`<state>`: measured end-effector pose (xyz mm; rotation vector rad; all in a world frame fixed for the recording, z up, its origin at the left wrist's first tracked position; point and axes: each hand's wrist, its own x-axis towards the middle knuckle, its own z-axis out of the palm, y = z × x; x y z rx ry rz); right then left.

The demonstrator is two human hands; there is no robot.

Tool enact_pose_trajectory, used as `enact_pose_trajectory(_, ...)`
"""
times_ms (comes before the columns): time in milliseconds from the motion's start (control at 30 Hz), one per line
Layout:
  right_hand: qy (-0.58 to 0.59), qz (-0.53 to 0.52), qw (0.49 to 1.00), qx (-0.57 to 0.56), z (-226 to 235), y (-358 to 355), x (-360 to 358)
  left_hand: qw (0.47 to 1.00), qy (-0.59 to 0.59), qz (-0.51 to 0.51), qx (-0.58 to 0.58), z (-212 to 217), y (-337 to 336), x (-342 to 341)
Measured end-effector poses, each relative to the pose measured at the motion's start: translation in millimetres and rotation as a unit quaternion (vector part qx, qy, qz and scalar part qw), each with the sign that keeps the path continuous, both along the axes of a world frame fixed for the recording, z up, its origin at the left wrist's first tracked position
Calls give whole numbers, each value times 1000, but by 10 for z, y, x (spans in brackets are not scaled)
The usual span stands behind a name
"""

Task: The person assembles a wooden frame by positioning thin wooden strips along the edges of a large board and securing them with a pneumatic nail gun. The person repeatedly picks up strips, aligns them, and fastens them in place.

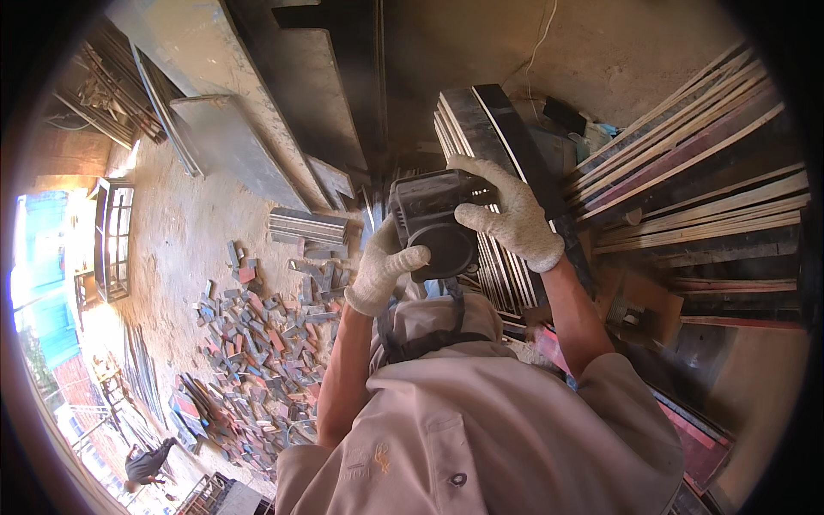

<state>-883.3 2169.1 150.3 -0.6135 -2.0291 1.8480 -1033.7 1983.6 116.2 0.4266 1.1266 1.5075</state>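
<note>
Both hands wear whitish knitted gloves and grip a black plastic device in front of my body. The device [425, 199] has a boxy, rounded upper part with ribbed vents and a round dark disc below; its exact kind is unclear. My left hand [379, 268] is closed on its lower left side, thumb towards the disc. Around its upper right side, my right hand [512, 210] is curved, with the fingers over the top edge and the thumb near the middle. Below the device, a black strap [421, 346] lies against my beige clothing.
Long boards [687, 146] are stacked along the right, with more boards [498, 146] behind my right hand. Many small wood offcuts [262, 352] cover the floor at left. Large panels [249, 137] lean at upper left. Another person [150, 461] is bent over at lower left.
</note>
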Motion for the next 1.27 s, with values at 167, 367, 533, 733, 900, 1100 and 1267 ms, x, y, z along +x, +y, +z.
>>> enact_pose_trajectory(167, -7, 6, 1000, -7, -72, 4, -42, 1000, 6, 11, 12, -67, -51, 13)
enact_pose_trajectory(367, -6, 3, 999, -32, -82, -27, -63, 1000, 11, -2, 14, -111, -110, -7)
enact_pose_trajectory(533, -26, 1, 1000, -10, -69, -42, -37, 999, 1, 8, 42, -121, -135, 26)
enact_pose_trajectory(733, -21, 4, 1000, -4, -34, -66, -4, 999, -38, -3, 36, -76, -153, 14)
enact_pose_trajectory(900, -22, 1, 1000, 19, -33, -81, -10, 998, -42, 2, 51, -93, -174, 15)
enact_pose_trajectory(1100, -28, 10, 998, 57, 21, -100, -39, 999, -16, -6, 41, -1, -211, -6)
enact_pose_trajectory(1267, -18, 24, 997, 75, 51, -124, -90, 999, -1, -8, 40, 4, -276, -18)
